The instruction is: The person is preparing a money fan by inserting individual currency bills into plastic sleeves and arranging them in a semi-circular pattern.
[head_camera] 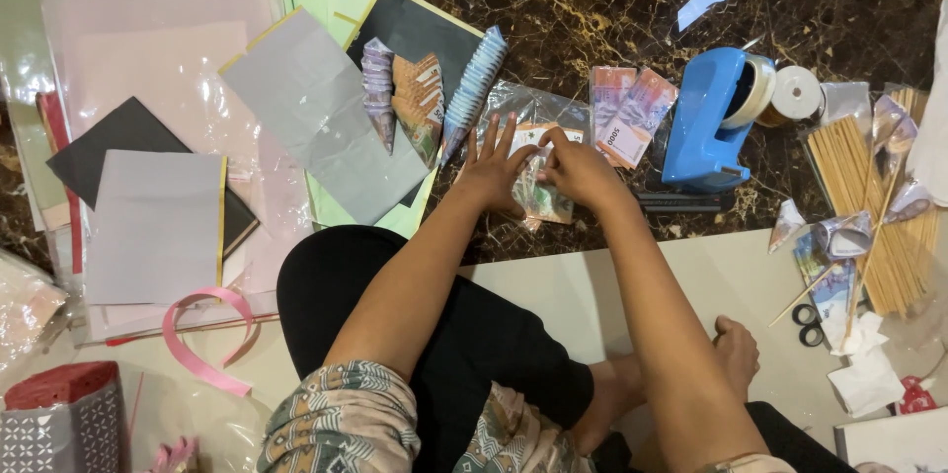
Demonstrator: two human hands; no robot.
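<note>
My left hand (491,172) lies spread, fingers wide, on a clear bag of banknotes (538,198). My right hand (578,169) pinches that bag's top edge. Blue tape dispenser (706,122) sits right of it.

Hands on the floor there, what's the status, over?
Left hand spread flat on clear plastic bag. Right hand pinching folded banknote. Blue tape dispenser close right, not touching.
</note>
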